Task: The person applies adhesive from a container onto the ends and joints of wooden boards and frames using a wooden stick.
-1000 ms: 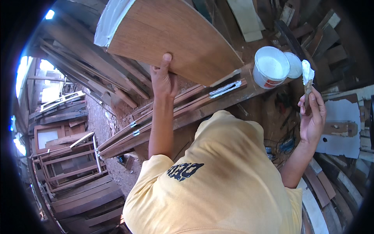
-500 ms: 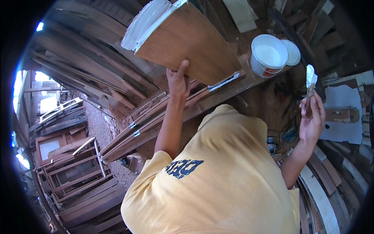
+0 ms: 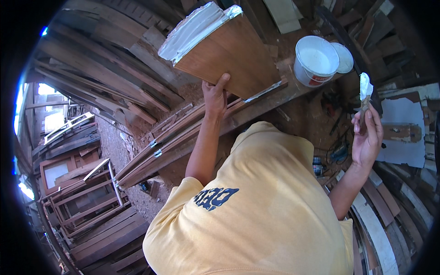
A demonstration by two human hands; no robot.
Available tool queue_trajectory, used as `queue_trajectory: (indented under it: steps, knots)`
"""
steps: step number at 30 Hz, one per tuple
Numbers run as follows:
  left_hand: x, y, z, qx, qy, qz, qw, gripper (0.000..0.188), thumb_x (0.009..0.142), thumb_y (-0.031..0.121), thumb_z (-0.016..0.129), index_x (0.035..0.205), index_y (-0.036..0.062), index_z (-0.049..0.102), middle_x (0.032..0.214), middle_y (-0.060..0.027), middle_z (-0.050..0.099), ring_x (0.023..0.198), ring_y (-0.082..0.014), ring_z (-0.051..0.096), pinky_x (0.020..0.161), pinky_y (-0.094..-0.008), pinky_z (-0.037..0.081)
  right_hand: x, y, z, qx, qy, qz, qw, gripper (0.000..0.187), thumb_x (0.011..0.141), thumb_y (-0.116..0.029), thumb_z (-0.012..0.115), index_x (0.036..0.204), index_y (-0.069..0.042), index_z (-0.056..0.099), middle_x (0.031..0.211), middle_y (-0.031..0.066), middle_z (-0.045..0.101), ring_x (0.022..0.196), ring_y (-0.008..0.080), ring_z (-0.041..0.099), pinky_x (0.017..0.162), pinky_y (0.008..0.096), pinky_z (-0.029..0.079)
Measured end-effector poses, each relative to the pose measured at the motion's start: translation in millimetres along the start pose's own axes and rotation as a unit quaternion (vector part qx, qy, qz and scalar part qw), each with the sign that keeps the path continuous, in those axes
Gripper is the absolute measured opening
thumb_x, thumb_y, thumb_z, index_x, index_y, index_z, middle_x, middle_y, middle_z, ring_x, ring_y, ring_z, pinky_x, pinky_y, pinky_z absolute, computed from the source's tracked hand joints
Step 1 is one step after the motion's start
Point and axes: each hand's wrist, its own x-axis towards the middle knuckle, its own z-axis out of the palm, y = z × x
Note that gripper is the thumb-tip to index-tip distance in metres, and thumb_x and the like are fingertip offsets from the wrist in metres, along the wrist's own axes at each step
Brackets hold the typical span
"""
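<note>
A brown wooden panel point(image 3: 229, 57) stands tilted over the plank bench, its lower edge resting at or near the planks. Thick white paste point(image 3: 197, 30) coats its upper end, and more streaks its lower edge. My left hand point(image 3: 215, 96) grips the panel's near side, thumb on the brown face, other fingers hidden behind. Out to the right, my right hand point(image 3: 368, 133) is closed round the handle of a putty knife point(image 3: 365, 107), held upright. A lump of white paste point(image 3: 365, 85) covers the knife's blade.
Right of the panel stands a white bucket point(image 3: 302, 68) of white paste, its lid point(image 3: 345, 58) beside it. Long planks form the bench point(image 3: 183, 142). Boards point(image 3: 105, 73) lean at the left, frames point(image 3: 87, 197) lie lower left, and a white sheet point(image 3: 401, 149) is far right.
The panel's pasted upper end has swung right and stands slightly steeper, my left hand shifting right with it. My right hand and the putty knife have hardly moved.
</note>
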Motion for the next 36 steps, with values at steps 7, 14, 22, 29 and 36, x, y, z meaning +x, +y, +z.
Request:
queue_trajectory:
  steps: [7, 14, 22, 29, 36]
  knots:
    - [-7, -1, 6, 0.029, -0.001, -0.008, 1.000, 0.051, 0.086, -0.002, 0.080, 0.132, 0.0006, 0.058, 0.125, -0.0099, 0.068, 0.113, -0.0213, 0.067, 0.101, -0.0376, 0.054, 1, 3, -4, -0.001, -0.003, 0.007, 1.000, 0.038, 0.104, -0.016, 0.064, 0.135, 0.006, 0.063, 0.095, 0.0109, 0.071, 0.077, 0.0117, 0.060, 0.067, 0.0242, 0.045]
    - [-19, -6, 0, 0.072, 0.011, 0.020, 0.997, 0.045, 0.084, -0.001, 0.083, 0.124, -0.0021, 0.063, 0.117, -0.0089, 0.071, 0.106, -0.0190, 0.068, 0.097, -0.0346, 0.053, 0, 3, -4, -0.009, -0.017, 0.013, 1.000, 0.038, 0.104, -0.017, 0.064, 0.134, 0.006, 0.063, 0.095, 0.0100, 0.071, 0.077, 0.0105, 0.060, 0.065, 0.0235, 0.044]
    - [-31, -12, -18, 0.106, 0.039, 0.013, 0.994, 0.045, 0.087, -0.003, 0.079, 0.128, 0.0012, 0.060, 0.119, -0.0077, 0.068, 0.113, -0.0200, 0.065, 0.101, -0.0374, 0.050, -1, 3, -2, -0.011, -0.019, 0.017, 1.000, 0.038, 0.104, -0.017, 0.064, 0.134, 0.006, 0.063, 0.094, 0.0091, 0.071, 0.076, 0.0098, 0.060, 0.065, 0.0236, 0.044]
    - [-28, -9, -18, 0.155, 0.025, 0.009, 0.987, 0.048, 0.086, -0.003, 0.080, 0.129, 0.0008, 0.059, 0.121, -0.0088, 0.067, 0.112, -0.0218, 0.065, 0.098, -0.0394, 0.053, -2, 6, -9, -0.010, -0.004, 0.028, 1.000, 0.038, 0.104, -0.017, 0.063, 0.135, 0.005, 0.063, 0.095, 0.0095, 0.072, 0.075, 0.0094, 0.059, 0.065, 0.0236, 0.044]
    - [-32, -14, -14, 0.200, 0.028, 0.005, 0.979, 0.042, 0.085, -0.002, 0.082, 0.123, 0.0003, 0.064, 0.114, -0.0073, 0.070, 0.104, -0.0181, 0.067, 0.094, -0.0341, 0.053, 0, 7, -5, -0.008, -0.017, 0.034, 0.999, 0.038, 0.104, -0.017, 0.063, 0.135, 0.005, 0.064, 0.095, 0.0093, 0.072, 0.075, 0.0091, 0.058, 0.064, 0.0236, 0.044]
